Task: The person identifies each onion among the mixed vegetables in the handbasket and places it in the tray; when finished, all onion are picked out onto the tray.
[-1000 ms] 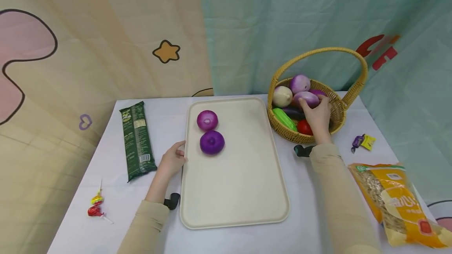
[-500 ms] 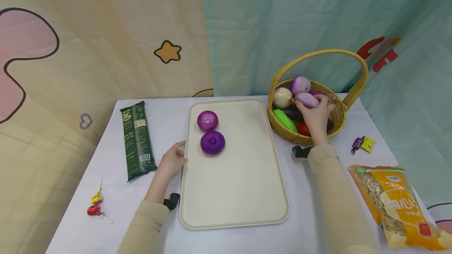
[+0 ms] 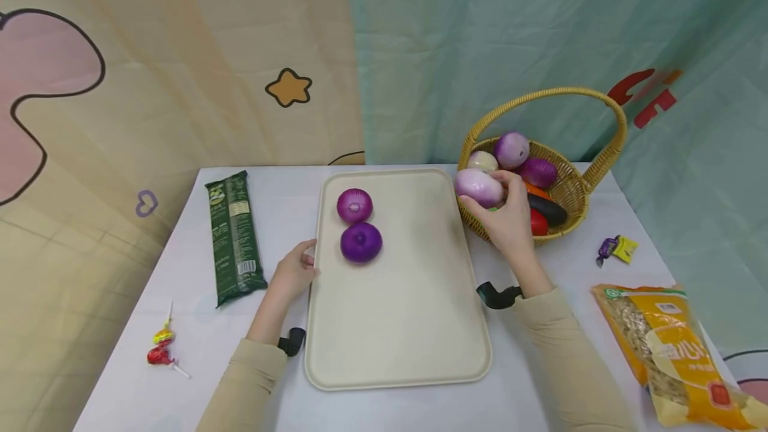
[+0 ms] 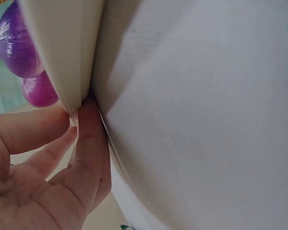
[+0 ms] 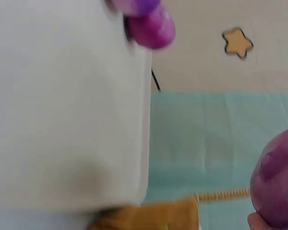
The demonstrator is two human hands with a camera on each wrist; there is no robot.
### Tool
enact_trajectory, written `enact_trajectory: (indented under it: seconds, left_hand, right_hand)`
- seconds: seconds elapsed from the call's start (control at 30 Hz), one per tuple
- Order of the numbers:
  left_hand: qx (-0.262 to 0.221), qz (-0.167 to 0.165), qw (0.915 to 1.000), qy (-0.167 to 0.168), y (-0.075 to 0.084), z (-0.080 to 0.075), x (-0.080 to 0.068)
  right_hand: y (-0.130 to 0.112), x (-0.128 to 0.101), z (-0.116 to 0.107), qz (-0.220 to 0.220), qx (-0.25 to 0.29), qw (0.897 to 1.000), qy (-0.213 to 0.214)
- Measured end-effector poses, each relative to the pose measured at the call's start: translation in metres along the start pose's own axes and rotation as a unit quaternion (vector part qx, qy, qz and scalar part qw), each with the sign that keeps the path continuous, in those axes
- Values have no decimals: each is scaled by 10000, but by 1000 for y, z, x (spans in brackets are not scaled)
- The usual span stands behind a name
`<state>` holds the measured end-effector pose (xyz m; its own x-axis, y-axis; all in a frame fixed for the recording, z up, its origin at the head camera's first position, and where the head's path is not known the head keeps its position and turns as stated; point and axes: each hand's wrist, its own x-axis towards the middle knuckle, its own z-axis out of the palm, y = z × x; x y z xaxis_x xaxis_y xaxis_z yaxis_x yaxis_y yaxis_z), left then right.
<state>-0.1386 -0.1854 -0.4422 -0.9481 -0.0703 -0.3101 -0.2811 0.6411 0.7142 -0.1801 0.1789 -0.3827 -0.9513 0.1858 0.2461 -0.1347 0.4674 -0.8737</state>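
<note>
White table (image 3: 420, 405): tray (image 3: 396, 325), basket (image 3: 570, 185), pasta packet (image 3: 234, 239), lollipops (image 3: 162, 349).

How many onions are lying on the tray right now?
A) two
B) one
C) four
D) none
A: two purple onions lie on the tray; a third, paler onion is in the right hand, above the basket rim.
</note>
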Motion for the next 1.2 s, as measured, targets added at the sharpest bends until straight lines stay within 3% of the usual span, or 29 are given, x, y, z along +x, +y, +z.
enact_trajectory:
  seconds: [0.1, 0.23, 0.6, 0.77, 1.03, 1.2]
  left_hand:
    - [15, -14, 10000, -4, 1, 0, 1]
    - [22, -13, 10000, -28, 1, 0, 2]
    - [13, 7, 10000, -61, -3, 1, 2]
    - [17, 21, 10000, -51, -3, 2, 3]
    - [67, -9, 10000, -17, -2, 2, 1]
    - [62, 13, 10000, 2, -2, 2, 0]
  right_hand:
    - [-3, -3, 23, -47, 100, 9990, -425]
    - [0, -1, 57, 258, 209, 9954, -897]
    - [16, 18, 127, 780, 57, 9872, -1389]
    - [18, 20, 139, 816, -235, 9850, -1505]
    - [14, 20, 149, 340, -654, 9845, -1592]
    - [14, 20, 151, 284, -723, 9838, -1618]
